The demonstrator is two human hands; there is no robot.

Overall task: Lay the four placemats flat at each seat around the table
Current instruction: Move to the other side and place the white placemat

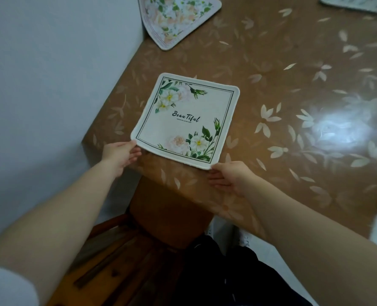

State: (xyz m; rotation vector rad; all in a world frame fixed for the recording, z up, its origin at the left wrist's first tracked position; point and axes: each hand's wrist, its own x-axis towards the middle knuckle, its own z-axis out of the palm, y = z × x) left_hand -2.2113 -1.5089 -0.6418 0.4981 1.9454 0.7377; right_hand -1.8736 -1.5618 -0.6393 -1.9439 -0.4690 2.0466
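Observation:
A square cream placemat (186,120) with white flowers, a dark line border and the word "Beautiful" lies on the brown table (293,85) near its front corner. My left hand (120,154) pinches the mat's near left corner. My right hand (227,175) grips its near right corner, fingers under the edge. The near edge looks slightly lifted off the table. A second floral placemat (176,18) lies at the far left against the wall. The edge of a third mat (357,5) shows at the top right.
A pale wall (50,74) runs along the table's left side. A wooden chair (139,250) stands below the table's front corner, between my arms. The leaf-patterned table cover shines with a light glare (339,131) at the right.

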